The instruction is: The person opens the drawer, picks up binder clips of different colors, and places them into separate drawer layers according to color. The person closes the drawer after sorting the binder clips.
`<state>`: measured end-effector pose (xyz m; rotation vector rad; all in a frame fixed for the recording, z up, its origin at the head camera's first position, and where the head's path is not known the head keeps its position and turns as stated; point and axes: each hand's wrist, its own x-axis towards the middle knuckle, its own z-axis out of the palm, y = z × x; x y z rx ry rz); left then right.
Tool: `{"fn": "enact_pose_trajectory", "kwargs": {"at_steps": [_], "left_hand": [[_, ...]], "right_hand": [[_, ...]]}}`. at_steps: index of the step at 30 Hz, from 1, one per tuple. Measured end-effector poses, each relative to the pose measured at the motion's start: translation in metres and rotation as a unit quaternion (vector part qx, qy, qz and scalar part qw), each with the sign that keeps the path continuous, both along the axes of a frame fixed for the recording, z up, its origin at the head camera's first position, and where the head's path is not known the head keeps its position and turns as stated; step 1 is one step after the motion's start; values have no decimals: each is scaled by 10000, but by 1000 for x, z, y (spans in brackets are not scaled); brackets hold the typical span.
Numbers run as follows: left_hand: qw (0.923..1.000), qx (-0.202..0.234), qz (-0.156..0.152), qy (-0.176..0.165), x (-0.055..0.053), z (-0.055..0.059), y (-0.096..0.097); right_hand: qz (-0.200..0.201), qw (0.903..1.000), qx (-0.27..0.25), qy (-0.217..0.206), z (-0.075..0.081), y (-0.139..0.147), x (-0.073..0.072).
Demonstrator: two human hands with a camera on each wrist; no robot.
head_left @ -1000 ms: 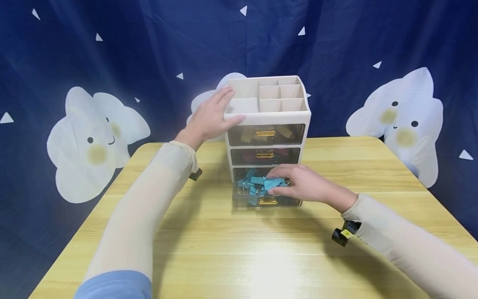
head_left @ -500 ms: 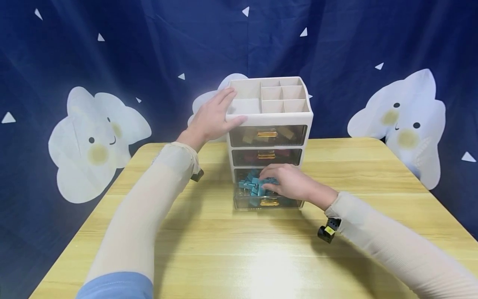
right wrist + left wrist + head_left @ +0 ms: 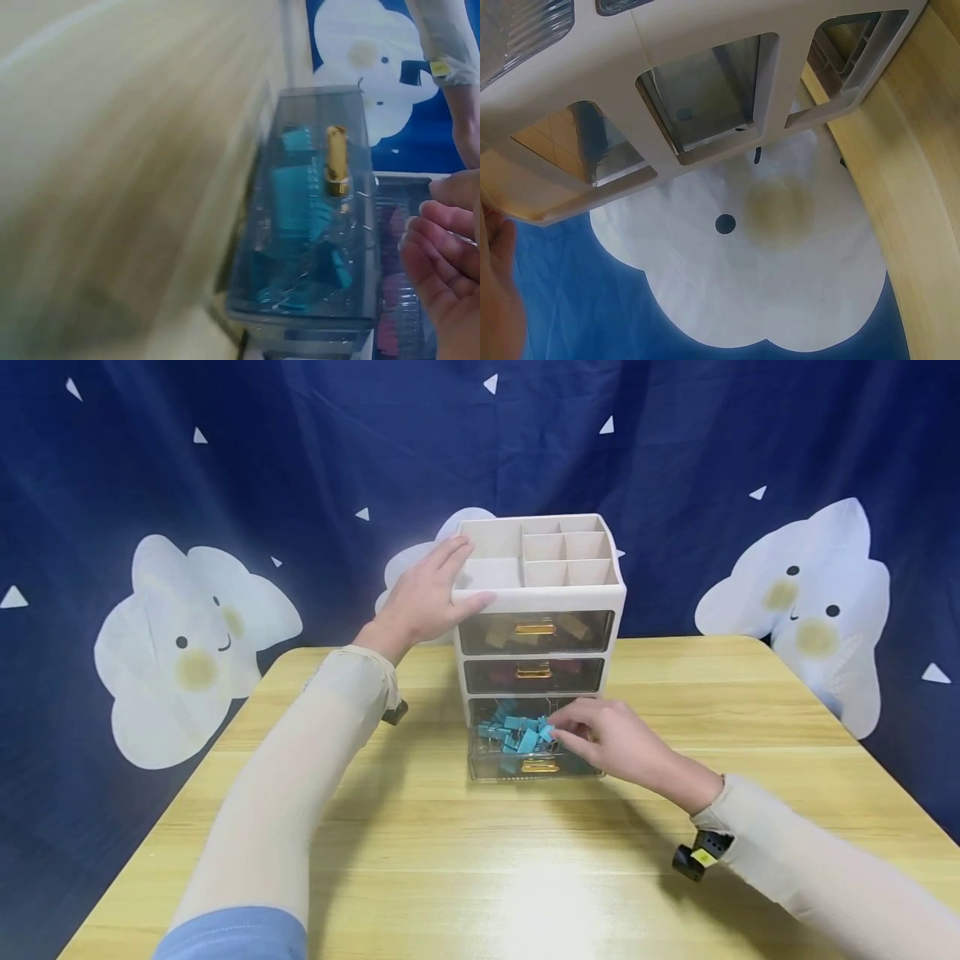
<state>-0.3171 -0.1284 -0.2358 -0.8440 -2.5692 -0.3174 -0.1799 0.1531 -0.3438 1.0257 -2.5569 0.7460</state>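
Note:
A white desktop drawer unit (image 3: 540, 599) stands on the table. My left hand (image 3: 423, 597) rests on its upper left corner, fingers over the rim and thumb along the front edge. In the left wrist view, only part of that hand (image 3: 501, 300) shows beside the unit's side wall. The clear bottom drawer (image 3: 487, 767) is pulled out and holds several teal binder clips (image 3: 517, 735) with wire handles. My right hand (image 3: 611, 739) is over the drawer's right side, fingertips beside the clips. In the right wrist view, its fingers (image 3: 420, 251) are loosely bent, with nothing visible between them.
Two closed drawers sit above: an upper drawer (image 3: 555, 633) with tan pieces and a middle drawer (image 3: 566, 677) with dark red ones. Divided compartments (image 3: 567, 547) top the unit. A wooden table (image 3: 420, 868) lies beneath, and a blue curtain (image 3: 300, 460) hangs behind.
My right hand reached left and deeper among the clips, then drew back to the right. The clips lie differently in the drawer. The left hand has stayed on the corner.

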Motion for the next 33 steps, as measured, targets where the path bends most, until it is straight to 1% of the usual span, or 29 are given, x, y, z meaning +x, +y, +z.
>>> {"fn": "enact_pose_trajectory", "kwargs": {"at_steps": [3,5,8,11,15,18,20,26,29,33], "left_hand": [[10000,-5,1,-14,0,0,-1],[10000,5,-6,-24,0,0,-1],[10000,22,-6,-37,0,-1,-2],[10000,41,13,-57,1,-1,-3],[10000,67,7,-62,1,-1,-2],[10000,72,-8,-22,0,-2,-2],[10000,76,-4,-17,0,-2,-2],[10000,70,-21,-38,0,-2,-1],[9999,92,-38,-32,-1,-2,-1],[9999,90,-23,-40,-1,-2,0]], "right_hand": [[175,9973,181,683,-9,4,7],[344,9917,330,1192,-15,5,10],[624,9800,535,1810,-23,4,15],[824,9678,716,2269,-28,1,18],[994,9504,934,2795,-33,-5,22],[1093,9389,1203,3034,-36,-8,25],[1089,9338,1386,3114,-38,-11,26],[876,9229,1788,3296,-40,-17,28],[813,9129,2008,3459,-40,-19,29],[729,9003,2145,3717,-41,-22,27]]}}
